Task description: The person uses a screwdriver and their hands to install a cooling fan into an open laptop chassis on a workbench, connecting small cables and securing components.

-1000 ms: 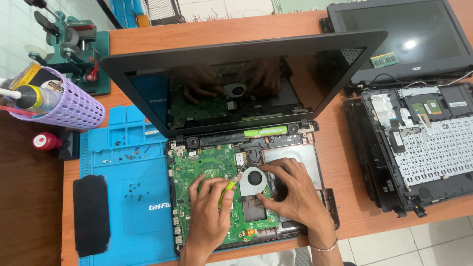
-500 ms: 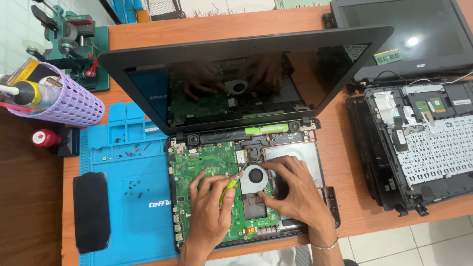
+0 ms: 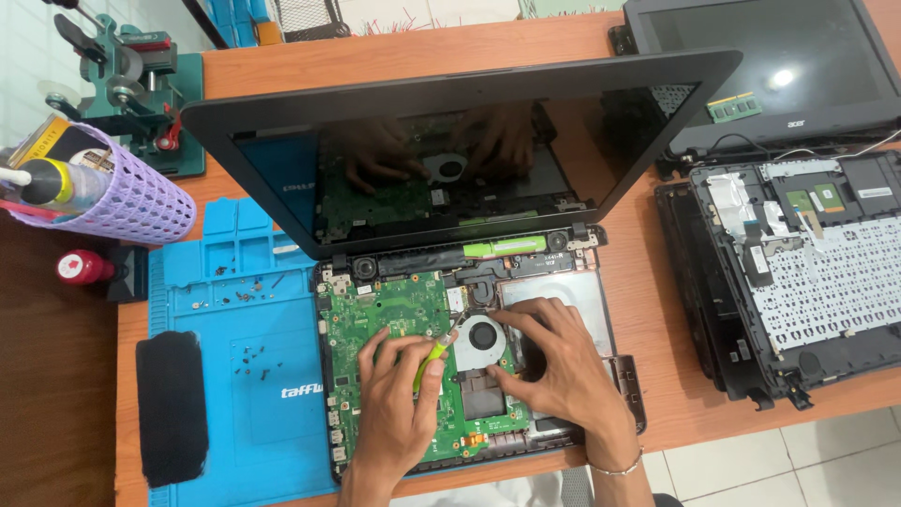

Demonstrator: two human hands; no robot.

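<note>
Pinching yellow tool (image 3: 430, 360) — left hand (image 3: 394, 413), right hand (image 3: 554, 366) on fan (image 3: 481, 335)

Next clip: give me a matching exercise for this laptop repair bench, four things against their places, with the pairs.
Things:
1. lavender mesh basket
2. blue repair mat
3. cooling fan
4. second opened laptop

Places:
A. between the left hand and right hand, on the green motherboard
B. right end of the table
C. far left, holding tubes and tools
D. flat on the table, left of the open laptop base

Pairs: 1-C, 2-D, 3-A, 4-B
</note>
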